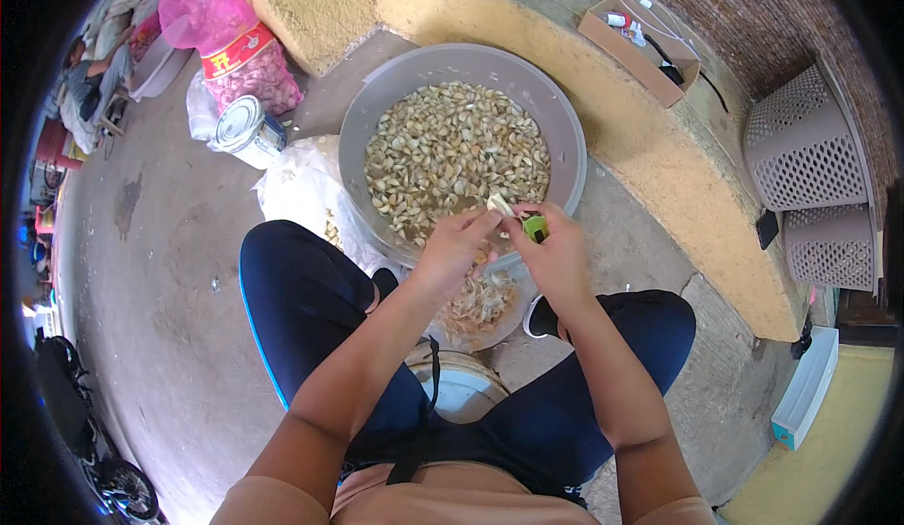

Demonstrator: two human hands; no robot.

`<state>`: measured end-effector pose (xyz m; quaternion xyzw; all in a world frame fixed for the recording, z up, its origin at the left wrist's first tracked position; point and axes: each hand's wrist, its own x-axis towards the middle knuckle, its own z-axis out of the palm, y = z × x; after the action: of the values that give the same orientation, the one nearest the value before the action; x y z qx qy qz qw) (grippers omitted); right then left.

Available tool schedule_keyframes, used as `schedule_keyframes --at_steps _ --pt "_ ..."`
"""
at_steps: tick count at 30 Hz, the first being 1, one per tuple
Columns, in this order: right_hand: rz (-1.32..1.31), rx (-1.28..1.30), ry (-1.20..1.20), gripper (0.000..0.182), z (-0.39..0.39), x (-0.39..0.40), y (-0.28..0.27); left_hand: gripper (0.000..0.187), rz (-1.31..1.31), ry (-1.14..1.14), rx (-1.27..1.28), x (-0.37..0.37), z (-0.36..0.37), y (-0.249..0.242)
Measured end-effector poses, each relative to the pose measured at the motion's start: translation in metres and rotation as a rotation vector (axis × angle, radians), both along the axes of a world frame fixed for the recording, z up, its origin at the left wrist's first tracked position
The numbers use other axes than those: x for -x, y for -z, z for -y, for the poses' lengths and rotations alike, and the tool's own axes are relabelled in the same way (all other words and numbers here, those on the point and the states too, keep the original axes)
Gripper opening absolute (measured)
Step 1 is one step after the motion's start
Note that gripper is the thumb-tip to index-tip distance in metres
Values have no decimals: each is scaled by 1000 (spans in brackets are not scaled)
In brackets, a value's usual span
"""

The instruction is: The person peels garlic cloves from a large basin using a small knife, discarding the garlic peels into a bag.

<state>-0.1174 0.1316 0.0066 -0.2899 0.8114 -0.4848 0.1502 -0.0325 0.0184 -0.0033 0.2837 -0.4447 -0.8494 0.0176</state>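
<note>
My left hand (457, 247) pinches a pale garlic clove (500, 206) over the near rim of a large grey basin (571, 139). Close beside it, my right hand (556, 250) is closed around a small green-handled tool (535, 228); its working end is hidden, and its fingertips meet the clove. Inside the basin, many garlic cloves (457, 144) lie in cloudy water. Below my hands, papery garlic skins (478, 306) fill a shallow clear container between my feet.
A white plastic sack (303, 186) with some cloves lies left of the basin. Behind it stand a lidded can (250, 131) and a pink mesh sack (252, 73). A yellow ledge (650, 139) curves around the right, carrying a cardboard box (640, 54). A person sits far left.
</note>
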Motion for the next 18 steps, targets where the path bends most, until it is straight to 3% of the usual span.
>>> schedule_keyframes --at_steps 6,9,15,18 --pt "-186 42 -43 15 -1 1 1 22 35 -21 -12 0 -1 1" --pt "-71 28 -58 14 -1 4 0 22 10 64 -47 -3 4 -1" --pt "-79 107 -40 15 -3 12 2 23 -64 243 -16 -3 9 4" --pt "18 -48 -88 16 -6 18 -11 22 -81 255 -7 -3 8 1"
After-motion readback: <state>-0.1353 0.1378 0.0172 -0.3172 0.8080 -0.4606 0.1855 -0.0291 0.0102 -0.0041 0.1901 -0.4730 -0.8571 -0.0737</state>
